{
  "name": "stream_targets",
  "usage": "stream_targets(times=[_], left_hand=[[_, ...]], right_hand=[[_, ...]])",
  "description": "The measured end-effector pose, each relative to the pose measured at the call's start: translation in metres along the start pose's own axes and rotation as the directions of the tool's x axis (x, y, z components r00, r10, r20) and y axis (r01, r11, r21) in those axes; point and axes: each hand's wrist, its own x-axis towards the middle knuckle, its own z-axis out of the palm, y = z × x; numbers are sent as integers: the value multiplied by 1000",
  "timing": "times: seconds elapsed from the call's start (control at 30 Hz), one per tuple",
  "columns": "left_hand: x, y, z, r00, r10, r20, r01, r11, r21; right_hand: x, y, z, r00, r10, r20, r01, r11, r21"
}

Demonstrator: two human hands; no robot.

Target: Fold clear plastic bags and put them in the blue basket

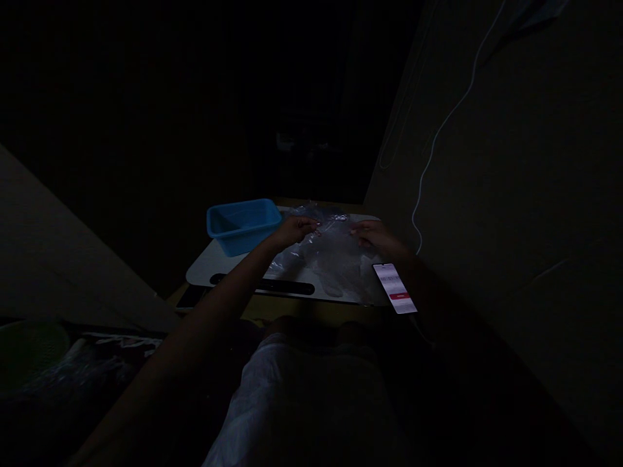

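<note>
Head camera: I see the left hand (294, 229) pinching clear plastic (335, 250) near frame centre. Whether the right hand (376, 235), right of centre, grips it, I cannot tell.

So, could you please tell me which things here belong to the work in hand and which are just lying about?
In hand: clear plastic, with left hand and right hand at it; table beneath.

Probably lying about: phone; white cord; blue tub, role unclear.
</note>
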Motion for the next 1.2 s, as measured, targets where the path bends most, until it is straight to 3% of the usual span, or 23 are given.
stream_targets(times=[0.17,0.33,0.47,0.67,0.77,0.93,1.07,1.2], left_hand=[[0,-8,0,976,-190,-105,195,980,38],[1,-11,6,954,-283,-100,283,959,-22],[4,-8,11,949,-310,-61,299,944,-140],[9,-15,12,967,-251,-43,229,933,-278],[9,-22,11,975,-213,-56,203,968,-148],[14,-29,9,978,-182,-98,202,942,267],[14,-30,8,982,-156,-105,184,916,357],[5,-28,10,983,-185,-4,174,918,357]], right_hand=[[-3,-6,4,996,88,9,-88,995,51],[-4,-9,7,993,114,-28,-113,993,17],[-1,-19,8,995,76,-71,-75,997,25],[-1,-23,10,997,26,-69,-21,996,85],[-1,-17,9,998,-6,-58,11,996,90],[-2,-11,6,987,-154,48,157,986,-61],[-1,-10,3,992,-118,-33,115,990,-86],[4,-7,-3,988,-137,-73,124,979,-164]])
